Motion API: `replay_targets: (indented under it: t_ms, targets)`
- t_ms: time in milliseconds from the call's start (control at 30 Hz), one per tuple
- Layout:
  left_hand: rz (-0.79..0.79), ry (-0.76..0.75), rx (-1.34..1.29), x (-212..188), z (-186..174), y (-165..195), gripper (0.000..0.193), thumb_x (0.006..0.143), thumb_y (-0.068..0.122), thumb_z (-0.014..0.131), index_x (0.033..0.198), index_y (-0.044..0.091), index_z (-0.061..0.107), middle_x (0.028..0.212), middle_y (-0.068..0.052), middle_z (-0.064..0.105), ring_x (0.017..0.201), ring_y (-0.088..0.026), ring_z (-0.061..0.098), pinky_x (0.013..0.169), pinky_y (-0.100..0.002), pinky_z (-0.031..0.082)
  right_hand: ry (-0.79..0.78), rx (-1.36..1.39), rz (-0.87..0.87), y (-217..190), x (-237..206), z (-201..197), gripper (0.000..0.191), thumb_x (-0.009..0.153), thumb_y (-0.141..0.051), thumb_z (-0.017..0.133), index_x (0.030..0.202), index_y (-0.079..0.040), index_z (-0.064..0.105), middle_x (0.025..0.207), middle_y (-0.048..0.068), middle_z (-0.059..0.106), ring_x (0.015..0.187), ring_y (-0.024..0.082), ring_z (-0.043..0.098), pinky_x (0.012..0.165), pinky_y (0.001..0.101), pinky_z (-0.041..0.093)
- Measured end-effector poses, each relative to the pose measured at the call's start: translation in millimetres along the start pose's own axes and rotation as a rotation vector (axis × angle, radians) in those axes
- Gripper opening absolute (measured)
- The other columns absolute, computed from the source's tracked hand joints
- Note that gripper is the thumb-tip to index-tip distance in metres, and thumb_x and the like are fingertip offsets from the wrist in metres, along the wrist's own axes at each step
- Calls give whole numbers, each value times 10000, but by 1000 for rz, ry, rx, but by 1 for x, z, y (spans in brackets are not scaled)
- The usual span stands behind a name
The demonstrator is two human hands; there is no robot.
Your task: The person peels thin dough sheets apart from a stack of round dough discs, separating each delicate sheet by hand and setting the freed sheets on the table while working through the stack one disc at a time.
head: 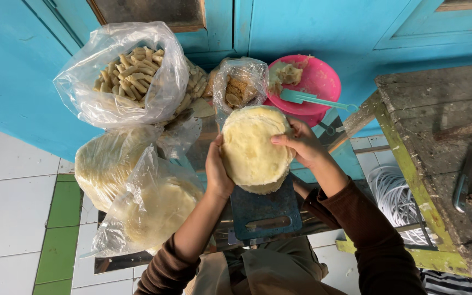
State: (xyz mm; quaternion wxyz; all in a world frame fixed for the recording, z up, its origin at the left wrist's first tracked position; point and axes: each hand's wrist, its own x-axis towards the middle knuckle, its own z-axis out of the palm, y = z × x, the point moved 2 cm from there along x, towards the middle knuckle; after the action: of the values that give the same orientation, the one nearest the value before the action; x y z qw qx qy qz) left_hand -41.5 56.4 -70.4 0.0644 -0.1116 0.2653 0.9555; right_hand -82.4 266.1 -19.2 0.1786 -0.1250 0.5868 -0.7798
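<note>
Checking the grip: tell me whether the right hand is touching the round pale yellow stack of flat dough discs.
Touching. The head view shows the right hand with its fingers lying over the upper right edge of the round pale yellow stack of flat dough discs.

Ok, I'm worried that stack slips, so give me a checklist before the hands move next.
1. Left hand on the stack of round yellow discs: ok, cupping its left edge.
2. Right hand on the stack: ok, fingers over the right rim.
3. Stack over the dark cutting board: ok.
4. Board free of other items: ok where visible.
5. Stack's underside supported: cannot tell.
6. Plastic bags apart from the hands: ok, left of them.
</note>
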Motion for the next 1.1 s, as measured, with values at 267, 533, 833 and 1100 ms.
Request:
replay_targets:
  t_ms: [267,533,833,1100]
  targets:
    - [594,-392,782,-39,32,25,578,976,240,702,1455,-7,494,1502,-111,530,1397,-205,494,1188,-378,371,-262,-503,-88,-30,-26,-22,583,810,-92,872,1336,31,655,1183,109,728,1065,123,661,918,300,553]
    - [72,-465,859,-17,13,2,395,910,224,793,1179,-56,720,1015,-73,763,898,-105,664,810,-287,556,-247,-733,-298,-63,-39,23,619,813,-77,818,1375,-34,564,1367,34,623,1130,107,607,989,295,513]
    - [141,-178,104,-3,-1,1,236,917,115,661,1113,-8,707,1039,-81,749,912,-152,716,850,-306,578,318,-1131,-878,-36,-37,58,194,937,-42,817,1058,-78,670,1076,81,647,971,187,643,836,284,519]
    - [367,-153,461,-18,9,6,266,914,80,725,1159,-21,698,1023,-60,750,875,-113,696,768,-285,578,159,-909,-771,-21,-37,77,283,909,-84,793,1118,-4,620,1101,101,639,995,194,640,878,309,523]
